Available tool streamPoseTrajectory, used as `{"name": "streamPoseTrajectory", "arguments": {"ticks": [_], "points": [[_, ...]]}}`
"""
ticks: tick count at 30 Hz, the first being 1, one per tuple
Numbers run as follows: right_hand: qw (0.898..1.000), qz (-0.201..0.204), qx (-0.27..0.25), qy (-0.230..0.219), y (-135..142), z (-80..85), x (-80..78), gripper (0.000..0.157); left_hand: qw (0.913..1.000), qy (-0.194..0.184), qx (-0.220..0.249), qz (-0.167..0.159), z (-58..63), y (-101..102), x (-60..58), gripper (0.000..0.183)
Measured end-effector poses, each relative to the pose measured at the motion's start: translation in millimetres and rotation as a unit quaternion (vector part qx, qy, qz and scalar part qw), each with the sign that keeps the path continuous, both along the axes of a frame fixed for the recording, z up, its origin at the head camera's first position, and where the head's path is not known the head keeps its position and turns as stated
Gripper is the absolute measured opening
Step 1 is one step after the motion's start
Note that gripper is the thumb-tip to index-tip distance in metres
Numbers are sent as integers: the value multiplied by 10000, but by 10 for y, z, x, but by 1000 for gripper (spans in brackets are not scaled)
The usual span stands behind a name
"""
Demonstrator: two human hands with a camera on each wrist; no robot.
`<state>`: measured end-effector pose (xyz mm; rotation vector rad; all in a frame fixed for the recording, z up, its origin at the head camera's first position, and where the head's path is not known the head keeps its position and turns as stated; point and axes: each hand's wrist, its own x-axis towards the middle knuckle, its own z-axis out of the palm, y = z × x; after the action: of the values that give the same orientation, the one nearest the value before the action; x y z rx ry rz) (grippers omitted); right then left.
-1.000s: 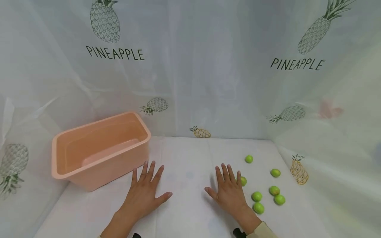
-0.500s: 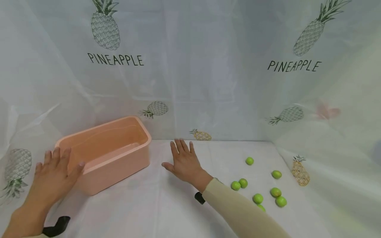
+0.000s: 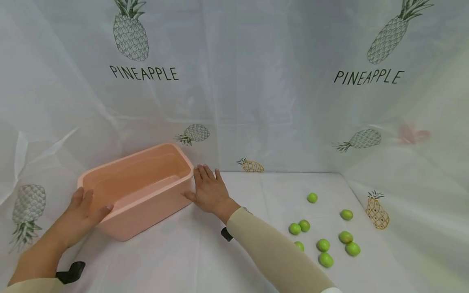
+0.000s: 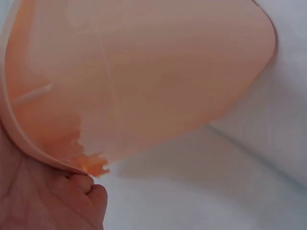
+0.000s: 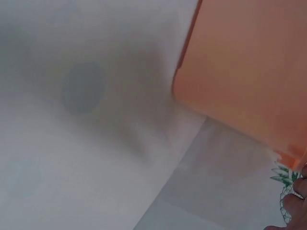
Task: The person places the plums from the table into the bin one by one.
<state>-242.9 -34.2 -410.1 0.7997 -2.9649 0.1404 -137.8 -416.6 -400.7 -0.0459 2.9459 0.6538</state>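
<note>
In the head view a peach-coloured plastic bin (image 3: 157,203) stands slanted at the back left. My left hand (image 3: 75,221) grips its left end, with fingers at the rim and the thumb by the front corner. The left wrist view shows that palm (image 4: 43,201) against the rim, the fingers bent under it. At the opposite end my right hand (image 3: 210,191) has its fingers straight beside the bin's right end, the thumb near the front wall. In the right wrist view only a few fingers (image 5: 300,191) show, close under the bin's rim (image 5: 288,158).
Several small green round fruits, such as this one (image 3: 323,245), lie scattered on the right of the white-covered table (image 3: 165,260). A pale sheet printed with pineapples (image 3: 249,101) hangs behind and along both sides.
Both hands started flat over the table's middle. The left moved left to the bin's left end and came onto its rim; the right moved left to the bin's right end.
</note>
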Motion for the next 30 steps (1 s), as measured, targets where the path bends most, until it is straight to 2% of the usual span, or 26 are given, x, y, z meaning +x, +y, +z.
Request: {"name": "streamPoseTrajectory", "arguments": {"ticks": [5, 12, 14, 16, 19, 23, 25, 28, 30], "points": [[9991, -154, -384, 66, 113, 34, -31, 91, 9996, 186, -133, -190, -17, 402, 62, 102], [9949, -525, -845, 133, 354, 67, -55, 91, 9965, 617, -271, -497, -32, 1108, 288, 102], [9931, -662, -963, 64, 422, 52, -65, 90, 9957, 662, -255, -596, -22, 1234, 319, 100], [9917, -772, -1023, 53, 479, 28, -71, 89, 9953, 626, -261, -693, 0, 1286, 290, 99], [9905, -878, -1049, 132, 530, -22, -77, 86, 9933, 661, -306, -892, 33, 1233, 96, 98], [9887, -1023, -1086, 143, 529, -72, -33, 86, 9853, 965, -717, -1215, 71, 993, -367, 97], [9867, -1120, -1172, 125, 503, -87, 8, 88, 9824, 1002, -886, -1306, 104, 854, -599, 97], [9828, -1245, -1357, 105, 455, -99, 56, 90, 9828, 799, -971, -1351, 160, 725, -841, 100], [9823, -1279, -1361, 125, 440, -92, 62, 92, 9839, 642, -996, -1337, 181, 704, -931, 104]]}}
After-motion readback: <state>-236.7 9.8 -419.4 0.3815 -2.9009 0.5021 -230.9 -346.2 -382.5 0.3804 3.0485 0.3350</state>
